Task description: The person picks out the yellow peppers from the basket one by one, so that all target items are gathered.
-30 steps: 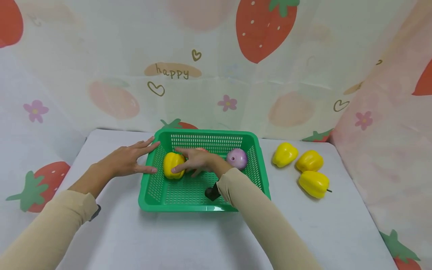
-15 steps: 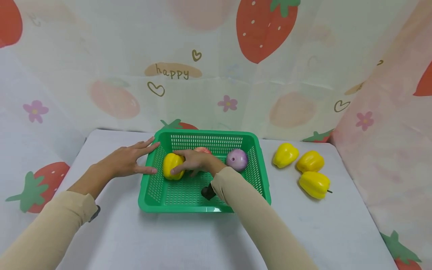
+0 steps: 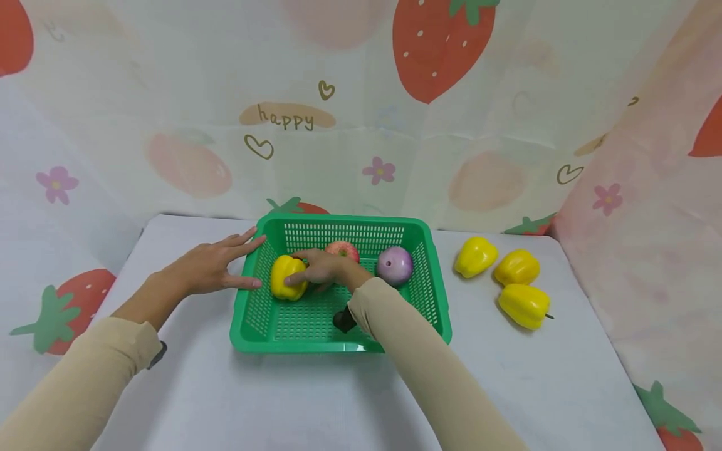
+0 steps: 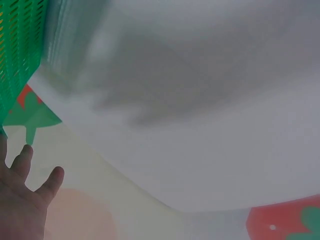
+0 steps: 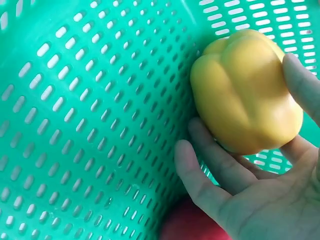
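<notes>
A yellow pepper [image 3: 282, 279] [image 5: 240, 85] lies in the left part of the green slotted basket [image 3: 338, 220] [image 5: 90, 100]. My right hand [image 3: 291, 268] [image 5: 242, 102] holds it, thumb on one side and fingers curled under the other. Behind that hand, a red apple [image 3: 344, 249] [image 5: 187, 225] sits by the far wall, with a purple onion [image 3: 395, 265] to its right. My left hand [image 3: 259, 261] [image 4: 30, 190] rests with straight fingers against the outside of the basket's left wall.
Three more yellow peppers [image 3: 476, 257] [image 3: 517, 267] [image 3: 524, 305] lie on the white table [image 3: 282, 394] to the right of the basket. A strawberry-print cloth [image 3: 440, 50] hangs close behind and along the right side.
My right arm has shifted slightly left and back, still on the pepper, uncovering more of the red apple. The left hand has not moved.
</notes>
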A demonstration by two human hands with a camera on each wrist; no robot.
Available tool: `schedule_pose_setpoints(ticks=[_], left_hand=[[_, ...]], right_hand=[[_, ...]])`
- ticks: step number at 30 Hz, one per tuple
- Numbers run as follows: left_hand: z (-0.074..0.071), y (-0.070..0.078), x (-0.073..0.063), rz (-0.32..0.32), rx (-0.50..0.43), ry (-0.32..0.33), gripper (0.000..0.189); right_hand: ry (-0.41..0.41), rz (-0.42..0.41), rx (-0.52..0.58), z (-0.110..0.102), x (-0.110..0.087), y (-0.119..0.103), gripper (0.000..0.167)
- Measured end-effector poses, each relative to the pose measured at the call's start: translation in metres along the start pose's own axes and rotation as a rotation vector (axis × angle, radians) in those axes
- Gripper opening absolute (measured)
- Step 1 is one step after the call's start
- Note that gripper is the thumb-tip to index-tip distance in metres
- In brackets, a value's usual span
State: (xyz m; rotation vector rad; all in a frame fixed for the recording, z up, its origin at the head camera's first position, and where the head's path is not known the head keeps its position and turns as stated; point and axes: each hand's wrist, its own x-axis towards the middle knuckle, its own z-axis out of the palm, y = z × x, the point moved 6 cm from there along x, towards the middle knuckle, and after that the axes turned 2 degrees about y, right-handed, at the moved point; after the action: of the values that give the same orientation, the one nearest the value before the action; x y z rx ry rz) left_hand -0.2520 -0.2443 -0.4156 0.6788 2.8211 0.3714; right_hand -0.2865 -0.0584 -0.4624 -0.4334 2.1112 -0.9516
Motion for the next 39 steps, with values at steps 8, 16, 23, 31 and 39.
schedule_pose_setpoints(ticks=[8,16,23,31,39], left_hand=[[0.001,-0.002,0.000,-0.013,0.004,-0.001,0.096],[0.002,-0.002,0.002,-0.010,0.012,-0.003,0.097],[0.000,-0.002,0.001,-0.012,0.019,0.002,0.097],[0.002,0.000,0.002,-0.012,0.011,0.002,0.096],[-0.001,0.001,0.001,-0.006,0.020,0.011,0.097]], right_hand=[[0.007,-0.040,-0.090,0.000,0.001,-0.005,0.069],[0.006,-0.043,-0.038,0.000,0.000,-0.003,0.069],[0.012,-0.064,-0.026,-0.005,-0.006,-0.006,0.071],[0.009,-0.135,-0.054,-0.026,-0.035,-0.016,0.069],[0.005,-0.235,-0.109,-0.060,-0.075,-0.029,0.067]])
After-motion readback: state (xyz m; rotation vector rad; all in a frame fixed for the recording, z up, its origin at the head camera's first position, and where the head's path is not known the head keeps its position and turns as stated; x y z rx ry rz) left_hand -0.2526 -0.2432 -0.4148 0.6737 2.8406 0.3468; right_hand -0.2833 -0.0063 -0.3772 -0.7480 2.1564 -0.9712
